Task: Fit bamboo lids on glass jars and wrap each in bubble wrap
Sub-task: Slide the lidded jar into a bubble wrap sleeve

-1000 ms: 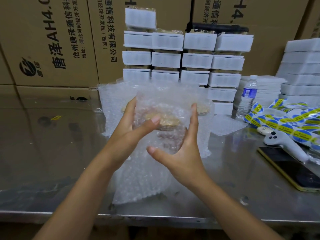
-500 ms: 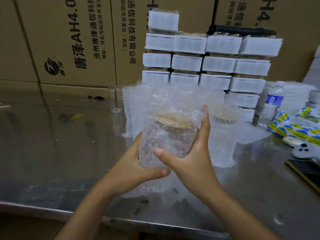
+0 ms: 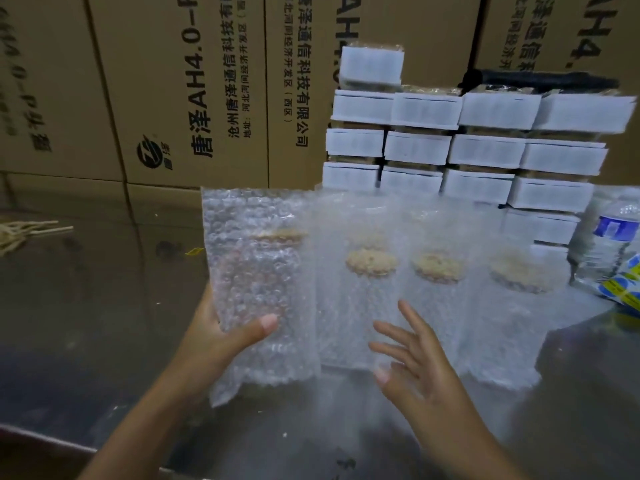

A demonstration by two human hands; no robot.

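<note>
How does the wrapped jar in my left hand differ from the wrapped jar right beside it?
The left hand grips the held jar; the neighbouring jar stands on the table, gripped by no hand. The held jar's lid shows nearly edge-on, the neighbour's lid its round top. Both wear lids and bubble wrap.

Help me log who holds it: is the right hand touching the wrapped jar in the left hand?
Apart. In the head view the open right hand sits clear of the wrapped jar, which only the left hand holds.
</note>
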